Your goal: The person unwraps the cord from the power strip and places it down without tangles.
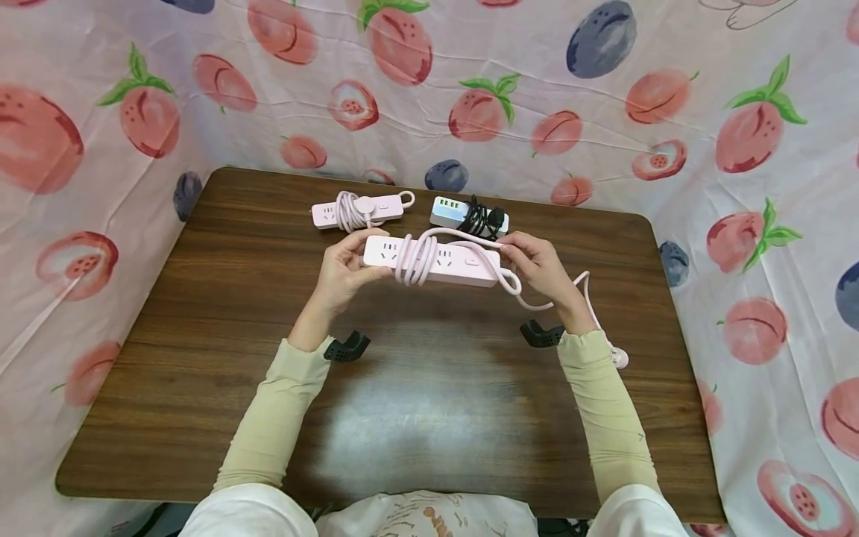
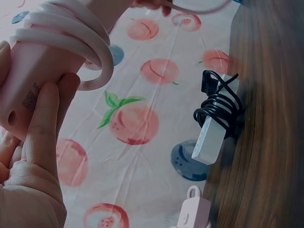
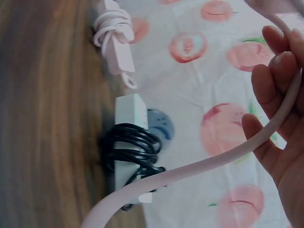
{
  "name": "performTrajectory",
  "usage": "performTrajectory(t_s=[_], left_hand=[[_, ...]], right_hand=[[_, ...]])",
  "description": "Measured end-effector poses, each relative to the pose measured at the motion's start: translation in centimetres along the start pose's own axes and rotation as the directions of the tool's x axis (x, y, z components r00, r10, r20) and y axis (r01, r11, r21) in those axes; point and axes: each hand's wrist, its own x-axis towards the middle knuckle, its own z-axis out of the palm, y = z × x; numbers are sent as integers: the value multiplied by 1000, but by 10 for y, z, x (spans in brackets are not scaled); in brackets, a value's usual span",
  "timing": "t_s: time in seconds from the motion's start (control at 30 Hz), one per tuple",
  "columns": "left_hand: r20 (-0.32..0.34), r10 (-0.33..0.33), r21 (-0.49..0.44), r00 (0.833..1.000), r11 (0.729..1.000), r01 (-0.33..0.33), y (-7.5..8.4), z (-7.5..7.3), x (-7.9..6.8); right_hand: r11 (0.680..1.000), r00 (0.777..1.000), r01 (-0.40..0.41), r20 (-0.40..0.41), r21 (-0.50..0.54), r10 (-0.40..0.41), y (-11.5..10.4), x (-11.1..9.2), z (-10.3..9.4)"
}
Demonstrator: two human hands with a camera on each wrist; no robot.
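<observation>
Held a pink power strip (image 1: 463, 267) above the worktop (image 1: 221, 313), with the left hand (image 1: 342, 272) curled round its left end. Pinched its partly wound cord (image 3: 204, 166) in the right hand (image 1: 538, 265), near the other end. Had another pink strip (image 1: 385, 207) and a white strip (image 1: 448, 213) lying beyond.

We have room for a hand over the near tabletop (image 1: 221, 321), between the forearms (image 1: 607, 410), and along its left side. Ahead, the power strip (image 1: 463, 270), held up between the left hand (image 1: 342, 270) and the right hand (image 1: 539, 267), bars the middle. Behind it, a bundled pink strip (image 1: 387, 206) and a white strip (image 1: 444, 216) leave us only a narrow gap, and patterned cloth (image 1: 409, 119) walls off the far edge. On the right, we meet the trailing cord (image 3: 190, 172) and a plug (image 1: 619, 359).
</observation>
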Motion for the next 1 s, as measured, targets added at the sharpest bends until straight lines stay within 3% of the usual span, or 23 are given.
performTrajectory(t_s=[0.2,0.4,0.53,0.67,0.8,0.9,1.0], left_hand=[[-4,-4,18,1000,1000,4,-3,-2,0],[-76,17,76,997,997,-11,-6,-4,0],[-131,44,77,990,996,-34,-8,-5,2],[-159,73,58,985,996,-64,-9,-5,3],[-188,96,28,977,995,-93,-7,-5,5],[-204,107,2,973,994,-109,-5,-4,6],[-198,110,-16,974,993,-115,-3,-6,7]], right_hand=[[998,999,51,-18,42,-51,-28,-2,-9],[984,988,154,-39,93,-151,-25,-13,-19],[974,980,191,31,119,-196,-28,-25,-24],[971,960,197,175,133,-218,-32,-36,-28],[990,935,121,325,75,-139,-26,-44,-30],[998,916,0,400,-62,25,-15,-46,-29],[963,902,-132,374,-235,215,-3,-44,-26]])
